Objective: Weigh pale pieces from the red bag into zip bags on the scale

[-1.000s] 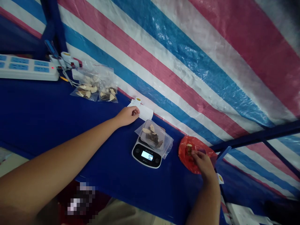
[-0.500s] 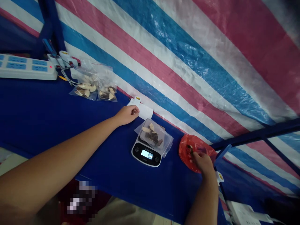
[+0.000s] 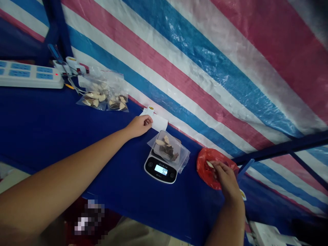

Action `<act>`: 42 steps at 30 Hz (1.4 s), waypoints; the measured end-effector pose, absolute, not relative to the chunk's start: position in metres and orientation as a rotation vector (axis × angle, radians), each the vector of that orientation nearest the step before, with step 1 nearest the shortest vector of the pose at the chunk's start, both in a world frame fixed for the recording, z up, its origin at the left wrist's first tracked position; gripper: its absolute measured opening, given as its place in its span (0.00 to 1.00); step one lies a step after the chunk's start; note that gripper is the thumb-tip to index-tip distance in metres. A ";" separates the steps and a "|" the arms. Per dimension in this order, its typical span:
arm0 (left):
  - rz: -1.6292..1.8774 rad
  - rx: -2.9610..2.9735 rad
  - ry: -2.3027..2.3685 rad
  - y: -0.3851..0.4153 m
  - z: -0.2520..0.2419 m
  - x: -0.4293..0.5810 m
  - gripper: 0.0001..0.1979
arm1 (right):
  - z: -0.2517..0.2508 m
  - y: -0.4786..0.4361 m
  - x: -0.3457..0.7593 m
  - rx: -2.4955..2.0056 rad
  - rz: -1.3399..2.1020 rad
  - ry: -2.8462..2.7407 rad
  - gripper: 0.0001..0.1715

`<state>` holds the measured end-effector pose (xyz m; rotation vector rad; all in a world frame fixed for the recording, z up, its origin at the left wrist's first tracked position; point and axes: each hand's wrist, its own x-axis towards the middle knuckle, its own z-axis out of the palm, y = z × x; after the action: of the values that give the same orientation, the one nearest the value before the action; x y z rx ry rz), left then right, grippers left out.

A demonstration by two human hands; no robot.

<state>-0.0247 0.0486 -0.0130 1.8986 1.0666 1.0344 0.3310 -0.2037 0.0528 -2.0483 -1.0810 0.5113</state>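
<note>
The right hand [image 3: 226, 176] pinches a pale piece [image 3: 210, 164], the red bag [image 3: 201, 163] probably set under its fingers for easy reach, while the left hand [image 3: 138, 126] curls, grip hard to tell.

1. The right hand [image 3: 227, 177] is blocking my view into the red bag [image 3: 203, 174], and its fingers [image 3: 219, 166] are covering one end of a pale slice [image 3: 210, 164].
2. The left hand [image 3: 139, 126] is hiding part of the white paper [image 3: 160, 123]; whether it is gripping the sheet, I am failing to tell.
3. The clear bag [image 3: 176, 148] is partly covering the plate of the scale [image 3: 161, 170], whose small print I am struggling to read.
4. My left edge is cutting off the power strip [image 3: 30, 83].
5. A mosaic patch [image 3: 88, 218] is masking something past the near edge of the surface [image 3: 64, 136].
6. My bottom edge is cropping a blurred white object [image 3: 269, 235].
</note>
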 end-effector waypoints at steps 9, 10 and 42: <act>1.043 1.901 1.058 0.049 -0.014 -0.024 0.06 | 0.047 -0.179 0.271 -1.782 0.844 -1.136 0.26; 1.040 1.901 1.057 0.049 -0.013 -0.024 0.06 | 0.045 -0.176 0.265 -1.771 0.826 -1.143 0.25; 1.290 1.412 1.139 0.054 -0.008 -0.021 0.17 | 0.044 -0.171 0.257 -1.907 0.822 -0.879 0.29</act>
<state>-0.0205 0.0536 -0.0080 1.4117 1.1395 1.2905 0.2573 -0.1713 0.0437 -1.9074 -0.8786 0.8221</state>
